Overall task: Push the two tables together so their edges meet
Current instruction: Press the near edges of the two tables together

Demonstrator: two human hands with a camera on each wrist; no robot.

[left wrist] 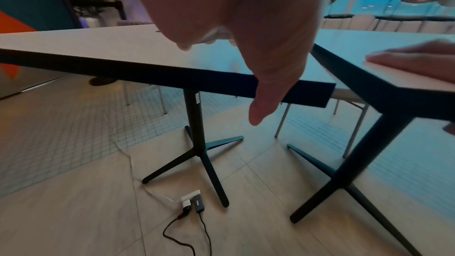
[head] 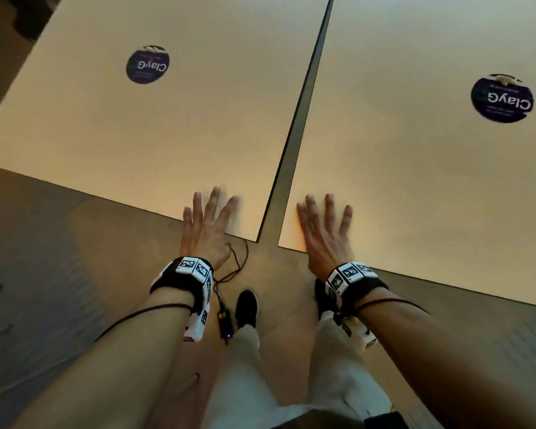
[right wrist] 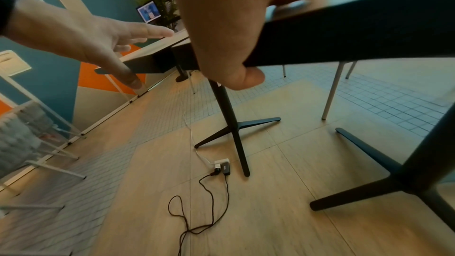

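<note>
A narrow gap, running near to far, is seen between left table [head: 155, 125] and right table [head: 415, 168]. The left hand [head: 206, 224] and right hand [head: 324, 232] are laid flat, fingers spread, on the near inner corners, thumbs hooked over the edges.

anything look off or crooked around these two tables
Yes. The gap between the left table and right table is wedge-shaped, wider near the hands and narrowing farther away, so the edges are not parallel. A power adapter with loose cables lies on the floor by the left table's base.
</note>
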